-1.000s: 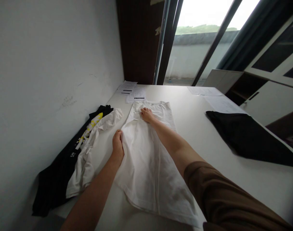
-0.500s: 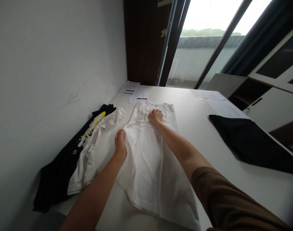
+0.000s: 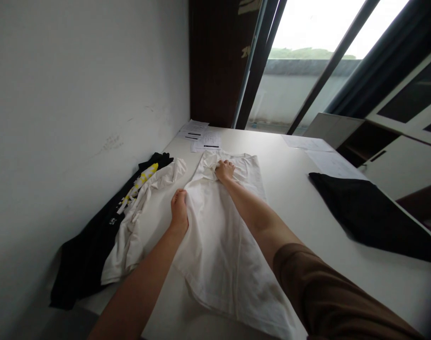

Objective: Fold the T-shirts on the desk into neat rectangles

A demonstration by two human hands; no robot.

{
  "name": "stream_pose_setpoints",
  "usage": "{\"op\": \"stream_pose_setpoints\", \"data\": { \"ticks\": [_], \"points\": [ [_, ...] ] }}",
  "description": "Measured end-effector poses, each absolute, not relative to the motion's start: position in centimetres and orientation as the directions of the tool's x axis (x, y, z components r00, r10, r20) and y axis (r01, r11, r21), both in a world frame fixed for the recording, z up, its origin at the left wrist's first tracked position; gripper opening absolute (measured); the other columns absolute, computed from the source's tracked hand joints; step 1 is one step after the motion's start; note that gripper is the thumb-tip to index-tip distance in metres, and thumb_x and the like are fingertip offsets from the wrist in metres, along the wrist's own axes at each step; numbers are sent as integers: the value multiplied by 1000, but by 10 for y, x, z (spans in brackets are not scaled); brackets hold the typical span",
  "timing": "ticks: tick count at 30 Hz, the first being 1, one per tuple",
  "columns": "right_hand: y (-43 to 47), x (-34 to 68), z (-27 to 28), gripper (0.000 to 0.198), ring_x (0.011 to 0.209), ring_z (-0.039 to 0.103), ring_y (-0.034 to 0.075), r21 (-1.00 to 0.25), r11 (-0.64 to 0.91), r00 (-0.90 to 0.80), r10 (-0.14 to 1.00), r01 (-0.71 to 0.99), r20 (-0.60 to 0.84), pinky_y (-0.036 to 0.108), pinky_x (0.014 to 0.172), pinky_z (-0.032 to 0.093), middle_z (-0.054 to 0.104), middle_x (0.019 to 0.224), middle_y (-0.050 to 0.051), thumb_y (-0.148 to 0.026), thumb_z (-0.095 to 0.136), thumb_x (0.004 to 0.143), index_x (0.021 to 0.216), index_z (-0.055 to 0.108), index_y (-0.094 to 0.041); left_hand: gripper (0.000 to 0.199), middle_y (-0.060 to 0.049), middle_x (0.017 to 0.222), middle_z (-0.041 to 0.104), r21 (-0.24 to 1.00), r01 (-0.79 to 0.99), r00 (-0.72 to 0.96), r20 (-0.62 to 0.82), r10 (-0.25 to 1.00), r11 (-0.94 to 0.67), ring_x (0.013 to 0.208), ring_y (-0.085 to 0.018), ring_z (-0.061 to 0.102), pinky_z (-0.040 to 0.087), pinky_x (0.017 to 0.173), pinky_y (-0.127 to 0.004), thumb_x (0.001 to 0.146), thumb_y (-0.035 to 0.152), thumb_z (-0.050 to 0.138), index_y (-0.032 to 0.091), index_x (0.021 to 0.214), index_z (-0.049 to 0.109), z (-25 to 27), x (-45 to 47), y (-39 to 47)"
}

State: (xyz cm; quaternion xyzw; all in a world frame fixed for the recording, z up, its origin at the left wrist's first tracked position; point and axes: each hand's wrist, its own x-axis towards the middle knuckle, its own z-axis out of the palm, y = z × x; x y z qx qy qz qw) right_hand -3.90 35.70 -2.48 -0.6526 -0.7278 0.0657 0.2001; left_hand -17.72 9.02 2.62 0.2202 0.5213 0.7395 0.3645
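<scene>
A white shirt (image 3: 218, 236) lies lengthwise on the white table, its neckline at the far end and its hem toward me. My left hand (image 3: 179, 210) is closed on the shirt's left edge, thumb uppermost. Farther up, my right hand (image 3: 225, 170) presses on the upper part of the shirt with curled fingers. They grip bunched white cloth near the left shoulder; the fingertips are partly hidden in the folds. Creases run down the shirt's body between the two hands.
Left of the shirt, against the wall, lie a crumpled white garment (image 3: 125, 252), a yellow-patterned piece (image 3: 144, 177) and a black garment (image 3: 84, 262). Folded black cloth (image 3: 371, 215) lies at the right. Papers (image 3: 206, 140) rest at the table's far left, more sheets (image 3: 332, 163) at the far right.
My right hand has shifted slightly left over the shirt's upper part, and its fingers have drawn the cloth into a bunch. My left hand keeps its hold on the edge. The view tilts slightly.
</scene>
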Motion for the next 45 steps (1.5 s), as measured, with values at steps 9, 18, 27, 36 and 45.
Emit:
{"op": "stream_pose_setpoints", "data": {
  "ticks": [9,18,27,36,45],
  "points": [
    [363,-20,-28,49,130,58,30,-312,268,-217,958,912,189,35,108,45,66,141,15,-26,57,102,150,60,-19,21,7,67,40,930,-316,-645,-64,762,-190,68,-11,40,36,68,-23,75,31,63,22,69,46,29,-180,90],
    [367,-15,-3,36,132,56,36,-145,225,-169,931,964,323,47,112,40,66,136,23,-28,57,102,131,69,-13,23,6,68,39,937,-296,-633,-47,773,-186,68,-11,40,36,68,-23,75,35,64,22,69,46,24,-179,91],
    [368,-21,0,55,125,68,39,-193,65,-82,993,979,-83,44,95,55,71,132,26,-47,66,96,138,68,-11,21,6,66,39,944,-276,-635,-38,771,-180,67,-12,39,37,66,-23,76,32,63,22,68,46,23,-180,92],
    [367,1,4,62,126,67,34,-199,97,-119,987,975,-104,39,98,55,70,136,20,-46,74,92,145,60,-16,21,6,68,40,946,-278,-625,-45,780,-167,69,-11,39,36,67,-23,76,33,63,22,68,47,17,-180,94],
    [347,3,-3,36,124,68,34,-223,131,-127,991,966,28,37,96,53,72,130,23,-37,62,98,122,76,-14,26,7,67,42,932,-337,-569,-90,818,-132,67,-10,41,37,66,-22,73,36,68,22,70,47,6,-170,93]
  ]
}}
